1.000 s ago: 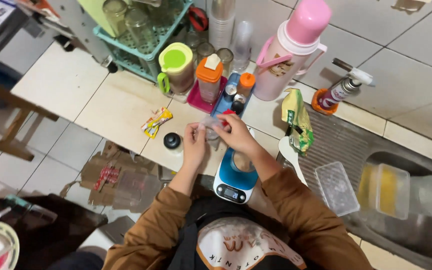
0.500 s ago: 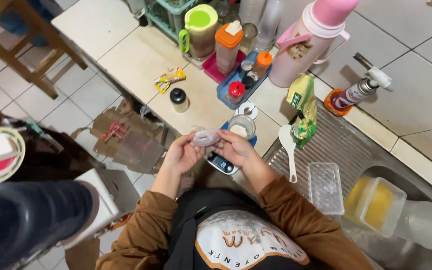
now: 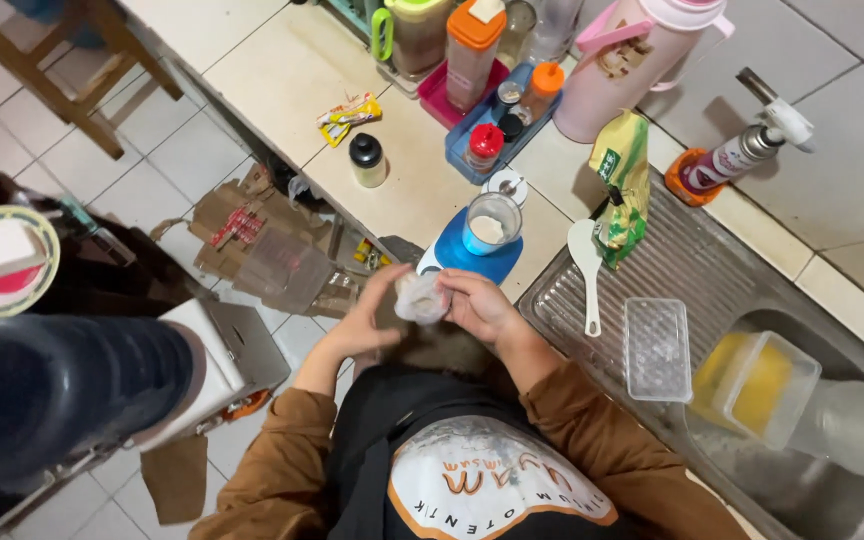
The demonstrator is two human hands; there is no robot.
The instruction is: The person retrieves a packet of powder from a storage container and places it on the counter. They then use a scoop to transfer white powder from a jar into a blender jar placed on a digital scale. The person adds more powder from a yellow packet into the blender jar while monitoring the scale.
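Translucent, crumpled plastic made up the small bag (image 3: 420, 297) that both hands held together just in front of the person's chest, near the table (image 3: 282, 75) edge and just near of the blue scale (image 3: 452, 255). The left hand (image 3: 367, 320) cupped it from the left, the right hand (image 3: 477, 305) pinched it from the right, fingers closed on the film; what lay inside was too small to tell, though it looked pale. Such a bag would likely be light, soft and a little slippery, apt to sag or spill if gripped low, so its gathered neck seemed the safer place to hold. On the scale stood a clear cup (image 3: 492, 222) with a white powder in its bottom, hard-walled and probably easy to tip. Farther off sat a small jar (image 3: 367, 160) with a black lid, a glossy yellow sachet (image 3: 349, 115) and a blue tray (image 3: 467, 150) of bottles. To the right, a white spoon (image 3: 587, 270) and a clear ribbed lid (image 3: 657, 348) lay on the ridged steel drainer (image 3: 702, 260), beside a green packet (image 3: 622, 185).
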